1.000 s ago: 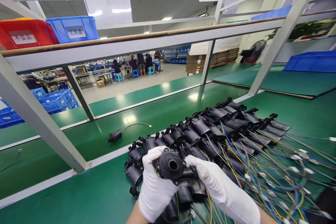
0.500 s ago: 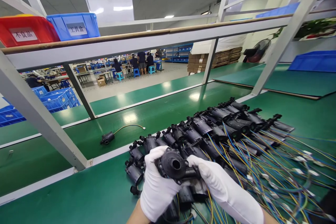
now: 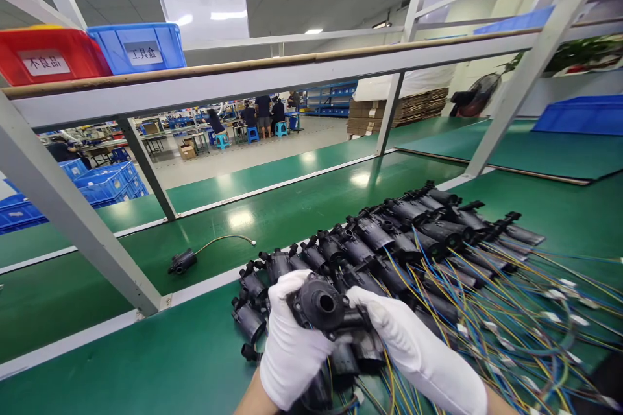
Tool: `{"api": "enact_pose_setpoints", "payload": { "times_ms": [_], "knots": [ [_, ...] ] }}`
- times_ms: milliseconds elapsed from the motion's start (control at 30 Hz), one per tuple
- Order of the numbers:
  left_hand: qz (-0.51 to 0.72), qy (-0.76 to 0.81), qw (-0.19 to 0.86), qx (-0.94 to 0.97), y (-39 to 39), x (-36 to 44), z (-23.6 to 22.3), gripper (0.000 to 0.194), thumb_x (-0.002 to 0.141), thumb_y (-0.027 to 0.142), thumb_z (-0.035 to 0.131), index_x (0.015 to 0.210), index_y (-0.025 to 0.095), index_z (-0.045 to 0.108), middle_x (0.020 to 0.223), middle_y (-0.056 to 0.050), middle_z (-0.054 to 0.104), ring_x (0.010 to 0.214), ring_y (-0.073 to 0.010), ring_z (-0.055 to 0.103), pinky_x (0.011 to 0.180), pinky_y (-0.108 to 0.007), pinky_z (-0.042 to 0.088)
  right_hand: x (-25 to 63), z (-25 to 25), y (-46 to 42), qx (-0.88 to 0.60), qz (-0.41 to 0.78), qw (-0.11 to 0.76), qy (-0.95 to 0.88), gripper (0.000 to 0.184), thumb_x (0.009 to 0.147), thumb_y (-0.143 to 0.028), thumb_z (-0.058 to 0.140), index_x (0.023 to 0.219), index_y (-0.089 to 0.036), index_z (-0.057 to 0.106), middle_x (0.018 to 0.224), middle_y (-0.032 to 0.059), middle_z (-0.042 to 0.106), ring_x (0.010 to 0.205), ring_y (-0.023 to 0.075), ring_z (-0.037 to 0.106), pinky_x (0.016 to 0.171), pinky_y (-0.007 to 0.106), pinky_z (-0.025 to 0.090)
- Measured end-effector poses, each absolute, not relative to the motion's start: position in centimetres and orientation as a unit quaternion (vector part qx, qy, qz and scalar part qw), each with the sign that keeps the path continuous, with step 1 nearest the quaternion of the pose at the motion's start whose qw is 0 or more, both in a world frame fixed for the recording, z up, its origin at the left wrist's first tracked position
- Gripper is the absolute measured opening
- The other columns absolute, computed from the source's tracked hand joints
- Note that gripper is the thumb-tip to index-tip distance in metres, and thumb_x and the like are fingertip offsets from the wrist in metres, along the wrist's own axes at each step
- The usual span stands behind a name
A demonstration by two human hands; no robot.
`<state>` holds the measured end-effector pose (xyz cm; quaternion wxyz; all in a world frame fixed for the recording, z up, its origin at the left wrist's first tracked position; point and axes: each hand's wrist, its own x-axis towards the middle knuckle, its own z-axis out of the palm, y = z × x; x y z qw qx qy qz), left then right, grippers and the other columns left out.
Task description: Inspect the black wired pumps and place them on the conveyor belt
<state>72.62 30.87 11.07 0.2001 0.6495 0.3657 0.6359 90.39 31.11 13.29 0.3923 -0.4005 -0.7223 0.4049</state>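
Between my two white-gloved hands is a black water pump [image 3: 310, 303], its round face with a central hole turned up toward me. My left hand [image 3: 291, 347] wraps around its left side. At the right, my right hand [image 3: 413, 343] pinches the pump near its side port; some of those fingers are hidden behind it. Under and beyond the hands lie rows of similar black pumps [image 3: 372, 233], packed close together on the green bench [image 3: 146, 363]. Their yellow, blue and green wires [image 3: 511, 311] with white connectors spread to the right.
A lone pump [image 3: 183, 261] with a wire lies on the green conveyor belt [image 3: 287, 214] beyond a white rail. Slanted frame posts [image 3: 82, 207] rise at both sides. A red bin [image 3: 48, 58] and a blue bin [image 3: 136, 48] sit on the shelf above. People [image 3: 263, 113] are far behind.
The lone pump on the belt has shifted left, its wire with it. Both hands and the pump they hold look almost unchanged.
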Motion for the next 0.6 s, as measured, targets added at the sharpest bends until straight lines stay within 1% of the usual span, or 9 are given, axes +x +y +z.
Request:
{"api": "enact_pose_setpoints", "payload": {
  "times_ms": [200,367,500,600],
  "knots": [
    [0.633,0.373,0.205,0.646,30.95,72.51,11.01,0.07,0.062,0.02,0.087,0.114,0.026,0.041,0.115,-0.005,0.057,0.104,-0.0212,0.063,0.094,-0.039,0.05,90.38,13.05,31.41,-0.388,0.411,0.391,-0.727,0.065,0.093,-0.077,0.026,0.074,-0.022,0.055,0.06,0.0002,0.055,0.053,0.0178,0.052,0.052,0.028,0.043],
    [0.641,0.363,0.19,0.65,30.93,72.66,11.12,0.065,0.066,0.015,0.083,0.114,0.027,0.042,0.114,-0.004,0.058,0.104,-0.0191,0.063,0.093,-0.037,0.05,90.42,13.05,31.17,-0.401,0.417,0.391,-0.716,0.061,0.094,-0.075,0.029,0.072,-0.023,0.052,0.061,0.0003,0.053,0.053,0.0176,0.05,0.05,0.027,0.041],
    [0.646,0.358,0.188,0.648,30.98,72.74,11.19,0.067,0.063,0.012,0.083,0.113,0.027,0.042,0.115,-0.003,0.059,0.103,-0.0181,0.064,0.094,-0.035,0.05,90.56,12.86,31.24,-0.378,0.412,0.398,-0.728,0.058,0.096,-0.073,0.029,0.074,-0.024,0.053,0.062,0.0003,0.053,0.054,0.0182,0.051,0.051,0.027,0.042],
    [0.646,0.361,0.192,0.644,31.04,72.76,11.1,0.065,0.063,0.012,0.083,0.113,0.027,0.043,0.114,-0.003,0.06,0.104,-0.0182,0.064,0.094,-0.035,0.051,90.65,12.72,31.39,-0.373,0.413,0.392,-0.732,0.058,0.096,-0.073,0.028,0.074,-0.023,0.05,0.063,-0.0004,0.051,0.054,0.0172,0.048,0.05,0.027,0.04]
  ]
}}
